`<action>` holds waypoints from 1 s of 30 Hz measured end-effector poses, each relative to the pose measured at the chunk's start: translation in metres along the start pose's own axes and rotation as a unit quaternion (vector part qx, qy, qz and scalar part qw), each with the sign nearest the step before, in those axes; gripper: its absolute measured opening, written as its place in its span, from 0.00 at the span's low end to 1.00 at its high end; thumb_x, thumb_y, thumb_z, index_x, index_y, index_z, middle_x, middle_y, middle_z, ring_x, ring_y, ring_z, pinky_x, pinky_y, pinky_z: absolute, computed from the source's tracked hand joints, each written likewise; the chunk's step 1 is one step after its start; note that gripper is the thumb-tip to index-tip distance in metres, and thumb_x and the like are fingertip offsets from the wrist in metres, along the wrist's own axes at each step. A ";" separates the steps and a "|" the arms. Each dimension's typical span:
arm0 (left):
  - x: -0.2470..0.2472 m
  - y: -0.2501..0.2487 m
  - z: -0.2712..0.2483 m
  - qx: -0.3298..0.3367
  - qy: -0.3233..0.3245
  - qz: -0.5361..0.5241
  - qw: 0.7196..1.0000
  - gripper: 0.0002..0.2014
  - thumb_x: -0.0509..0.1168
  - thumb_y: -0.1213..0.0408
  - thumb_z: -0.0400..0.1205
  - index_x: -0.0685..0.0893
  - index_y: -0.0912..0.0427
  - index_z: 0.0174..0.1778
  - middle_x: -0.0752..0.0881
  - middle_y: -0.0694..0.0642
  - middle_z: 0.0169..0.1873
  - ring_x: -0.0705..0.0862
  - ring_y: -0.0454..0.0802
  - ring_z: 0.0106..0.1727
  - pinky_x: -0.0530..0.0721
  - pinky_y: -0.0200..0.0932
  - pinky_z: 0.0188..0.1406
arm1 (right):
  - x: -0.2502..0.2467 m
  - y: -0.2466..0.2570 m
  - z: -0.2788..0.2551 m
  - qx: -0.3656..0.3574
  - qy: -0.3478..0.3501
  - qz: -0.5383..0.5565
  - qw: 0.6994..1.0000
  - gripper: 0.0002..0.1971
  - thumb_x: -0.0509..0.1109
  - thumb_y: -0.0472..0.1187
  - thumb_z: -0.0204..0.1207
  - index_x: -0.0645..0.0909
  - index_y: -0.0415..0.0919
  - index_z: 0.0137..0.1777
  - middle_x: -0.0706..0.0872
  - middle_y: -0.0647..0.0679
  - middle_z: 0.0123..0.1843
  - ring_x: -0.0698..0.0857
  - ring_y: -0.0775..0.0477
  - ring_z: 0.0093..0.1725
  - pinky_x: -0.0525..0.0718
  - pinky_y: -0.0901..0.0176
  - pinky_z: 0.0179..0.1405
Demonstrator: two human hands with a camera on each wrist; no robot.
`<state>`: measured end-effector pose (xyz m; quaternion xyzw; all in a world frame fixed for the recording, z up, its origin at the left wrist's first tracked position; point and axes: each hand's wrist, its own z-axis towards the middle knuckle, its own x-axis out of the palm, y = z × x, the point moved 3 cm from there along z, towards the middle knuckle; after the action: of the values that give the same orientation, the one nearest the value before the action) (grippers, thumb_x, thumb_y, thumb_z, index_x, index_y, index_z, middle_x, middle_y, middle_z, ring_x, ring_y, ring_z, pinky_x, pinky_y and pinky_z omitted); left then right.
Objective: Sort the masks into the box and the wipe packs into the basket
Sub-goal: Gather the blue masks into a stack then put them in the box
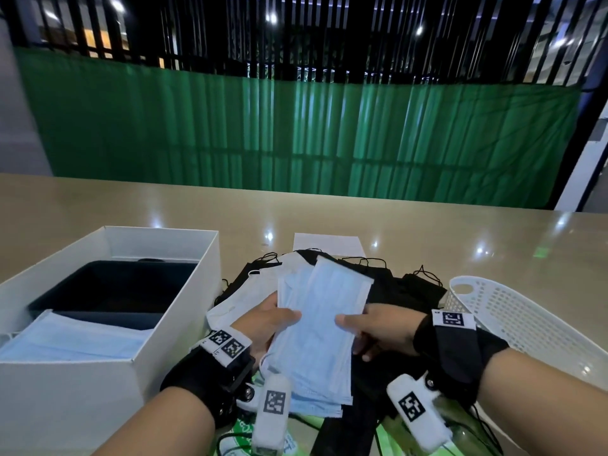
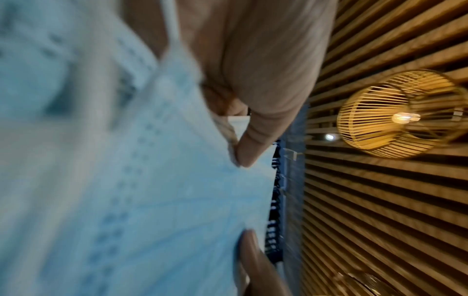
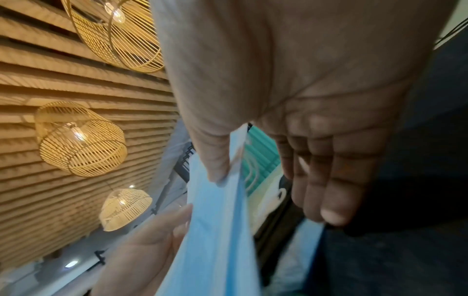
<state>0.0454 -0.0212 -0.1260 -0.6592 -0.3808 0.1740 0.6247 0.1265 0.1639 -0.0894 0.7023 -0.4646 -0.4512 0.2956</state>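
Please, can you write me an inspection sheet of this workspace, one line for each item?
Surface: glossy beige table, lights reflected on it.
Job's things: blue masks held above the pile; one blue mask already lies in the white box; black masks and white masks piled in the middle; white basket at right, nothing seen in the visible part; green wipe packs at the near edge, partly hidden.
Clutter: white sheet behind the pile.
Grips: left hand and right hand both pinch the blue masks.
Cables: nothing seen, only mask ear loops.
Surroundings: green curtain, dark railing above.
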 end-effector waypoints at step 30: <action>0.035 -0.063 -0.012 0.131 -0.199 -0.173 0.956 0.12 0.61 0.62 0.85 0.76 0.59 0.64 0.87 0.58 0.50 0.87 0.56 0.48 0.85 0.52 0.39 | -0.006 0.021 -0.015 -0.145 -0.028 0.210 0.966 0.12 0.63 0.43 0.82 0.78 0.40 0.61 0.86 0.48 0.38 0.83 0.52 0.34 0.88 0.57 0.38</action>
<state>0.0589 -0.0090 -0.0554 -0.4475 -0.5792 0.2398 0.6377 0.1309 0.1615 -0.0636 0.5253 -0.5396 -0.4613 0.4692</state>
